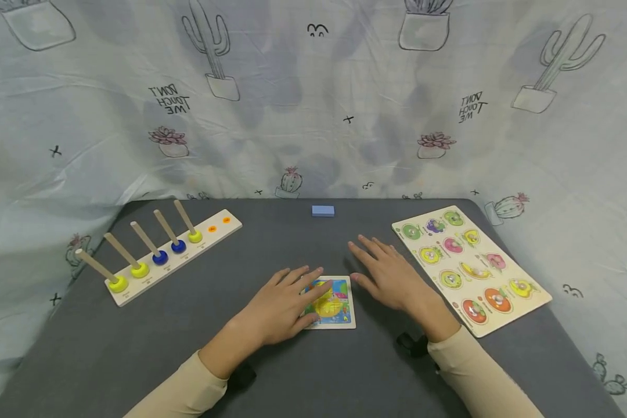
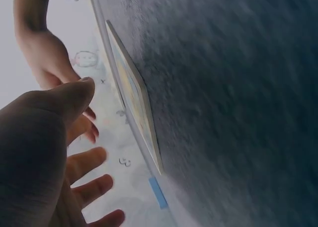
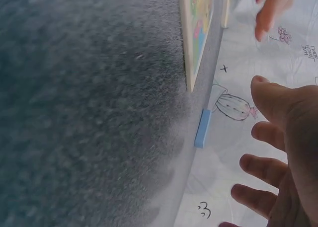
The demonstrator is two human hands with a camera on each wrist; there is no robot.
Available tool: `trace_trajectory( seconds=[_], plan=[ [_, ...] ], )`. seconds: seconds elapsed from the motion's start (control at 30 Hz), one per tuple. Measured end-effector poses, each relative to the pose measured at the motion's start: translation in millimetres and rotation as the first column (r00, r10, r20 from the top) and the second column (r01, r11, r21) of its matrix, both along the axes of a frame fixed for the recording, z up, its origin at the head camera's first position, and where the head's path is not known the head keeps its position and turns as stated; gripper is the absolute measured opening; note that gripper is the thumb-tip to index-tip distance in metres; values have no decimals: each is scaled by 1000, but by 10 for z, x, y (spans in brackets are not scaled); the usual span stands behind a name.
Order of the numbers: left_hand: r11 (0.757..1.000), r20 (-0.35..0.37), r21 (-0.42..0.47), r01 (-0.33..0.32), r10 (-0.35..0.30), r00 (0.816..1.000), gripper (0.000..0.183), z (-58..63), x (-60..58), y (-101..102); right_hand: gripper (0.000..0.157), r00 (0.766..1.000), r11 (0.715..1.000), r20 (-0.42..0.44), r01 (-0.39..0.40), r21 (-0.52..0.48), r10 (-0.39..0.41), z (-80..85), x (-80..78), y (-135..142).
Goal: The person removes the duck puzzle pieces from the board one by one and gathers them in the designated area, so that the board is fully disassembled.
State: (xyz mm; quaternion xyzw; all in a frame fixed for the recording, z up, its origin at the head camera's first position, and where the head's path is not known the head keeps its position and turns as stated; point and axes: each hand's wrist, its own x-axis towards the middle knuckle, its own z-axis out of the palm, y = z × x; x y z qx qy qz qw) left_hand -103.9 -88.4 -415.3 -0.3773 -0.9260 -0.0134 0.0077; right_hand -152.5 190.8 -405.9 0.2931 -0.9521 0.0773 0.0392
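Observation:
A small square picture puzzle [image 1: 339,302] in a pale wooden frame lies flat on the dark table, with a yellow figure on blue. My left hand [image 1: 284,305] hovers over its left part with fingers spread, hiding that side from the head view. In the left wrist view a gap shows between this hand's thumb [image 2: 79,95] and the puzzle [image 2: 134,98]. To the right of the puzzle, my right hand [image 1: 389,278] is held above the table, fingers extended and holding nothing. The right wrist view shows its spread fingers [image 3: 263,170] apart from the puzzle's edge [image 3: 189,53].
On the left stands a pale board with slanting wooden pegs [image 1: 145,238] and yellow and blue rings. A fruit puzzle board [image 1: 475,270] with knobbed pieces lies at right, near the right forearm. A small blue block [image 1: 323,211] sits at the table's back edge, before a patterned curtain [image 1: 313,104].

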Motion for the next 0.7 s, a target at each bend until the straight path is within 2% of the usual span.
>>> trace_trajectory(
  seconds=[0.2, 0.4, 0.53, 0.7],
  plan=[
    [999, 67, -4, 32, -31, 997, 68, -13, 45, 153, 66, 999, 999, 7, -45, -23, 45, -2, -56, -19],
    [996, 137, 56, 75, -82, 987, 73, -1, 74, 260, 64, 995, 995, 41, -91, -37, 92, 47, -140, -61],
    [994, 166, 58, 97, -105, 981, 75, -31, 69, 305, 63, 992, 995, 86, -94, -40, 97, 56, -157, -71],
    [995, 167, 20, 97, -99, 981, 74, -69, 53, 335, 63, 991, 997, 114, -70, -24, 73, 51, -164, -79]
  ],
)
